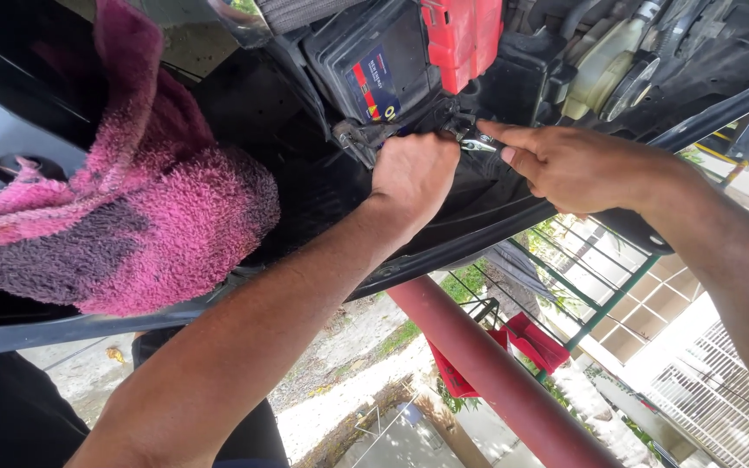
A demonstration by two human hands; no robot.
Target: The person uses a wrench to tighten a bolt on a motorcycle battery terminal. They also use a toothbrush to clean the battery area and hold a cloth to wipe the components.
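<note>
My left hand (413, 173) is closed in a fist at the base of a black car battery (374, 61) in an engine bay, gripping something by the metal bracket (353, 139); what it grips is hidden by the fingers. My right hand (565, 165) reaches in from the right, its fingertips pinching a small silver wrench (477, 144) at the battery's lower edge. A red terminal cover (461, 35) sits on the battery beside them.
A pink towel (158, 199) lies draped over the black car body at left. A pale fluid reservoir (600, 69) and hoses sit right of the battery. A dark red pole (487, 373), green railing and red bins show beyond the car's edge.
</note>
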